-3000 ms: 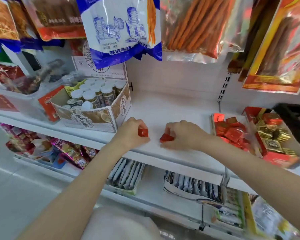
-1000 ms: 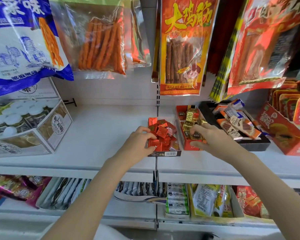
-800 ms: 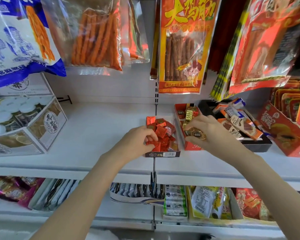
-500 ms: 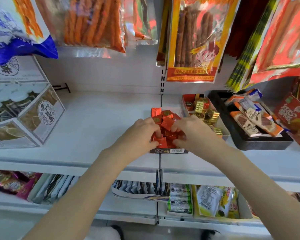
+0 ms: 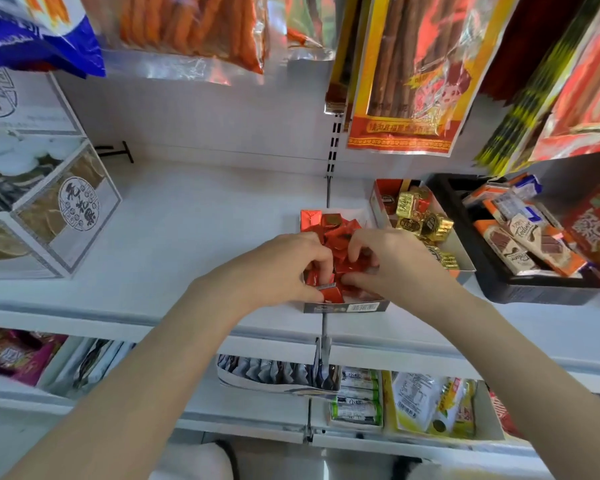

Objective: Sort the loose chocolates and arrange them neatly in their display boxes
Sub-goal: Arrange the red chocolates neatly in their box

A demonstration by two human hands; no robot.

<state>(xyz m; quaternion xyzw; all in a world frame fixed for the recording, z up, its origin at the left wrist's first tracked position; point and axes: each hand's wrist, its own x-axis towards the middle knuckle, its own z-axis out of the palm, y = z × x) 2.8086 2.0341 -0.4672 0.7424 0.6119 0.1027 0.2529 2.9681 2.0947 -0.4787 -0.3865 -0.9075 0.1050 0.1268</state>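
At frame centre, the left hand (image 5: 278, 268) and right hand (image 5: 392, 265) both curl their fingers into the red chocolates (image 5: 336, 237) heaped in the small box (image 5: 347, 307). Flatten them row by row, working toward the back. The gold chocolates (image 5: 420, 216) lie in the next box (image 5: 461, 251), right of centre.

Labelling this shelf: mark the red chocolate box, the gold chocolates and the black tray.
red chocolate box (image 5: 347, 307) head view, front wall
gold chocolates (image 5: 425, 221) head view, top wrapper
black tray (image 5: 534, 289) head view, front wall

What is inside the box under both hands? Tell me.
The display box holds red foil-wrapped chocolates, piled loosely. The left hand and right hand cover the middle, so the pieces and the box floor beneath them cannot be seen.
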